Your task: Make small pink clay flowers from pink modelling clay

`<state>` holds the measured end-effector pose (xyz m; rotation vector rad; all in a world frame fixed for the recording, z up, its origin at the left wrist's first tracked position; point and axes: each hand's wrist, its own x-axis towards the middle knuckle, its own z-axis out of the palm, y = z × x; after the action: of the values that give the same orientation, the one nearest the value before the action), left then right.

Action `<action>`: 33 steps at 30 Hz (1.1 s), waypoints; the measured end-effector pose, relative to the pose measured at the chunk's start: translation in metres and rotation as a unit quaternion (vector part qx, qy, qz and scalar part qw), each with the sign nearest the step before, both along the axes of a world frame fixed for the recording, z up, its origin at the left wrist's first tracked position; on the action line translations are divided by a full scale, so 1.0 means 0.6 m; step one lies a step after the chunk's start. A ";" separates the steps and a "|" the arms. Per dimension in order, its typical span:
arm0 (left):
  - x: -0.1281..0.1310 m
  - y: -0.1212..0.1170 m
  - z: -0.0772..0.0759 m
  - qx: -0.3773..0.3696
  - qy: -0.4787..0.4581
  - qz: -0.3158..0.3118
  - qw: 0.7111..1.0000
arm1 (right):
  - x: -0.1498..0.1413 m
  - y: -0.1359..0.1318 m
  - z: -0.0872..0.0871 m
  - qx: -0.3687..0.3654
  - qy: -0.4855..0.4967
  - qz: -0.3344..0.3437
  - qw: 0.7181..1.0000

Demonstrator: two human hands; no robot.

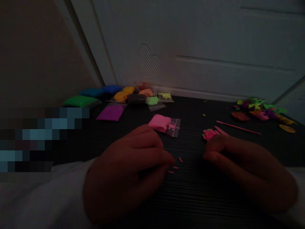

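My left hand (128, 168) hovers low over the dark table with thumb and index finger pinched together; whatever is between the tips is hidden. Just beyond those tips lie several short pink clay bits (175, 167). Fingers curled and pressed together, my right hand (247, 168) is close behind a pink clay flower (210, 134) with a little green at its edge. I cannot see anything in its fingers. A pink modelling knife (221, 130) lies partly behind that hand. Between the hands, farther back, rests a zip bag of pink clay (162, 123).
Bags of clay stand at the back left, among them a green bag (80, 101) and a purple bag (111, 112). A thin pink tool (238, 127) lies on the right. Behind it are colourful clay pieces (262, 109). A white panel (202, 73) bounds the table's back.
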<state>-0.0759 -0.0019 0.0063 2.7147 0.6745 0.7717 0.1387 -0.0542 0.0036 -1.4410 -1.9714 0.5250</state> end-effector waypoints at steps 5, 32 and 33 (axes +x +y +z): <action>0.001 -0.002 -0.006 -0.025 -0.034 0.008 0.999 | 0.002 0.000 -0.005 0.001 -0.015 0.001 1.000; 0.000 -0.005 -0.011 -0.052 -0.055 0.008 0.997 | -0.001 -0.003 -0.003 0.038 -0.018 0.059 0.997; 0.000 -0.005 -0.010 -0.051 -0.055 0.008 0.997 | -0.002 -0.004 -0.002 0.037 -0.022 0.061 0.997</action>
<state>-0.0760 -0.0051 0.0000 2.5576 0.6918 0.8589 0.1377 -0.0566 0.0024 -1.3025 -2.1026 0.4710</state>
